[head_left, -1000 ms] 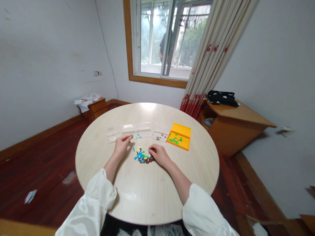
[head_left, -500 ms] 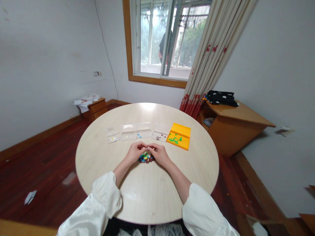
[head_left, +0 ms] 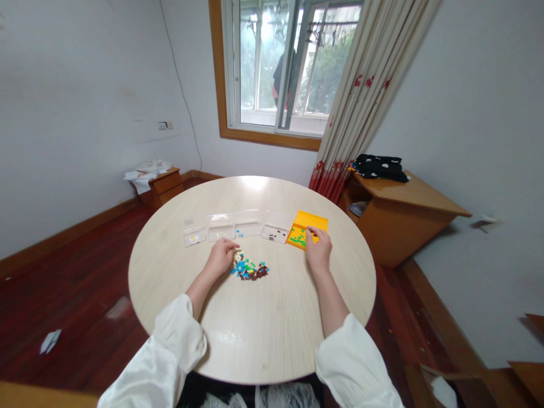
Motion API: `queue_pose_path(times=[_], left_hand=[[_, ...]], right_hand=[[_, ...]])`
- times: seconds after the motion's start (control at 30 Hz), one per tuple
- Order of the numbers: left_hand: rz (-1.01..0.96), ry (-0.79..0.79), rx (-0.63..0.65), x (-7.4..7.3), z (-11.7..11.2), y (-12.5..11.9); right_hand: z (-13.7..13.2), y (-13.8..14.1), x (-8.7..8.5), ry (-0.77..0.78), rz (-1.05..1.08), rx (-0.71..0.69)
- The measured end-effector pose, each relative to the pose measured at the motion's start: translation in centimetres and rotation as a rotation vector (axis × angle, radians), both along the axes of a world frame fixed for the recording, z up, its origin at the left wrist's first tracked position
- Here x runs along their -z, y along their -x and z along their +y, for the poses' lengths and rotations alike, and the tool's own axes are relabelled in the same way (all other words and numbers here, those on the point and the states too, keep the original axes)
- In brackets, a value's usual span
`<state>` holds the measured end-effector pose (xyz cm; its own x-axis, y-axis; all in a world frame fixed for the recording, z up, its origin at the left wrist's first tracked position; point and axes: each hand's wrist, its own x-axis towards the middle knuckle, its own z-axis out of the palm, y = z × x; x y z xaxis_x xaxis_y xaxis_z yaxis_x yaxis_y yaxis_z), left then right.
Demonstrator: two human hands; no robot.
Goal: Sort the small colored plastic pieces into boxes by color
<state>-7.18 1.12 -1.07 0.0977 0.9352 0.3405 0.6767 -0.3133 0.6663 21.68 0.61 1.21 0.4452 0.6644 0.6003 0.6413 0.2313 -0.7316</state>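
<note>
On the table lies a loose pile of small building bricks [head_left: 250,271], blue, brown, cream, green and yellow. At the pile's upper left edge is my left hand [head_left: 221,256], fingers drawn together; anything in them is too small to make out. My right hand [head_left: 319,250] hangs over the front right part of an open yellow box [head_left: 313,218] holding several green bricks [head_left: 298,238]. Its fingers are pinched, and what they hold is hidden. Left of that box is a clear case [head_left: 274,233] with a few dark brown bricks.
Further left stand more clear open cases: one with blue pieces [head_left: 247,229], one with pale contents [head_left: 221,232], one with yellow pieces [head_left: 194,236]. All rest on a round wooden table [head_left: 255,340]. A desk [head_left: 416,204] with black cloth stands right, a small cabinet [head_left: 166,186] left.
My hands were together over the pile and have come apart. The right one has moved right to the yellow box; the left has shifted slightly left, uncovering the bricks.
</note>
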Motion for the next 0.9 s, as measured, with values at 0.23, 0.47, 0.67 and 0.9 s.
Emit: queue_pose_path(times=[0.23, 0.47, 0.67, 0.9], left_hand=[[0.177, 0.033, 0.057, -0.3, -0.3, 0.0], [0.249, 0.076, 0.058, -0.9, -0.6, -0.2], [0.27, 0.08, 0.053, -1.2, -0.8, -0.4], [0.281, 0.091, 0.057, -1.4, -1.0, -0.7]], right_hand=[[0.1, -0.1, 0.1, 0.053, -0.066, 0.031], [-1.4, 6.0, 0.8, 0.093, -0.181, -0.482], [-3.1, 9.7, 0.8, 0.303, -0.459, -0.65], [-3.3, 9.7, 0.4, 0.412, -0.508, -0.64]])
